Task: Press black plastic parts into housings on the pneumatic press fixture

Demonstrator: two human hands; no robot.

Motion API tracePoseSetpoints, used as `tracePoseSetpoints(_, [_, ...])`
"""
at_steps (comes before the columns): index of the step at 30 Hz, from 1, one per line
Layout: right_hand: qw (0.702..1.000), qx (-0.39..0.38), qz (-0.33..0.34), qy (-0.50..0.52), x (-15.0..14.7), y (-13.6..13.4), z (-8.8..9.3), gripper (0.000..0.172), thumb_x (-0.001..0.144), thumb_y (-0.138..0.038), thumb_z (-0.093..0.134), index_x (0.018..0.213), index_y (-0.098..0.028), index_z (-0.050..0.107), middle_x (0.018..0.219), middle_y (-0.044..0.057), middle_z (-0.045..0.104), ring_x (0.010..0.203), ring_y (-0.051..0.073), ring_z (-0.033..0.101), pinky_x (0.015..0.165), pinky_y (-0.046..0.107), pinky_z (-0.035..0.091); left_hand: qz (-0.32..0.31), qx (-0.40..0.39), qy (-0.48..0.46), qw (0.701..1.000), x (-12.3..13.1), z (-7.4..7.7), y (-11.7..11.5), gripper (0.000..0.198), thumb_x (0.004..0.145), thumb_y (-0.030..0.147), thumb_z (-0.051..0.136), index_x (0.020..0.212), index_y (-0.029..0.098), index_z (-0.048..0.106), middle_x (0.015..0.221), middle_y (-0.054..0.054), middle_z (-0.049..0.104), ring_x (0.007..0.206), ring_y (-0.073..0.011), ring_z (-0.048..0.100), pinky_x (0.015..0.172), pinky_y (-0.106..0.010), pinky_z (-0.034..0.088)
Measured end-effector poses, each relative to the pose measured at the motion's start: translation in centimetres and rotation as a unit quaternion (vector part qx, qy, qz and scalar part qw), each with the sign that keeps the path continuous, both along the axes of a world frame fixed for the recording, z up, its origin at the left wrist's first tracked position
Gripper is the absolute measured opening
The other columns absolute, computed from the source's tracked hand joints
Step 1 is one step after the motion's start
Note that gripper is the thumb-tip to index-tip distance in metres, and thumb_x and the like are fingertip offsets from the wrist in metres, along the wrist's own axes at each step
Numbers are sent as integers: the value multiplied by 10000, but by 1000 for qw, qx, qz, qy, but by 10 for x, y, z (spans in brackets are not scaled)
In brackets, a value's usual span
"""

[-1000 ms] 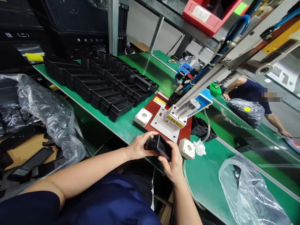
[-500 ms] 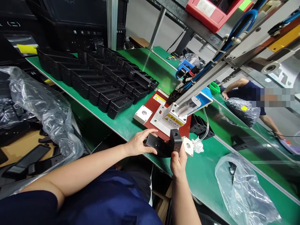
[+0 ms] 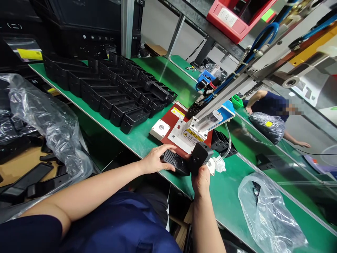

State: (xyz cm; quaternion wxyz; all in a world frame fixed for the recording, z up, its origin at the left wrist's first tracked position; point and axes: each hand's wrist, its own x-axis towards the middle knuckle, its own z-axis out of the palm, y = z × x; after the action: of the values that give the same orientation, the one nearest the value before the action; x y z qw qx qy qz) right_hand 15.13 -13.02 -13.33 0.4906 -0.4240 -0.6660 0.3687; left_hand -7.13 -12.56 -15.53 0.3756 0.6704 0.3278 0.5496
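Observation:
My left hand is closed around one end of a black plastic panel with ribs and a round recess. In my right hand is a black box-shaped plastic housing, tilted, with a hole in its face. The two parts are close together at the front of the press; whether they touch I cannot tell. Just beyond them stands the press, its red base carrying a white button box on the left. A second white button box shows partly behind the housing.
Rows of black plastic housings cover the green bench to the left. Clear plastic bags lie at the right and left. A red bin hangs above. Across the bench, a person works beside a bagged bundle.
My right hand has turned the housing so a broader face with a hole shows. The panel in my left hand has tipped, showing its round recess more clearly. The view shifted slightly.

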Motion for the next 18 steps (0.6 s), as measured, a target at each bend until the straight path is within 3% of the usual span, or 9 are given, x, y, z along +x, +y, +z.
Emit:
tracePoseSetpoints(5, [990,-55,-6,129,-13,-1,13,528,922,-655,372,1146,-239,606,978,101,698,950,269,682,853,467,571,-21,-63,-24,997,-2,3,1,753,624,504,826,1228,166,529,1077,-104,679,956,-217,649,895,-344,497])
tracePoseSetpoints(12, [989,-71,-32,125,-15,-3,17,565,942,-651,282,1124,-214,591,953,108,703,929,242,688,821,419,583,-82,-145,-104,981,-3,3,4,768,620,353,866,1259,162,485,1127,-115,636,952,-193,628,889,-337,489])
tracePoseSetpoints(18, [980,-85,-35,178,-13,-5,26,606,808,-714,549,1144,-215,616,1027,100,706,925,250,692,873,445,566,-110,-176,-138,968,-3,3,4,751,607,296,875,1239,161,491,1144,-117,617,968,-191,620,903,-345,487])
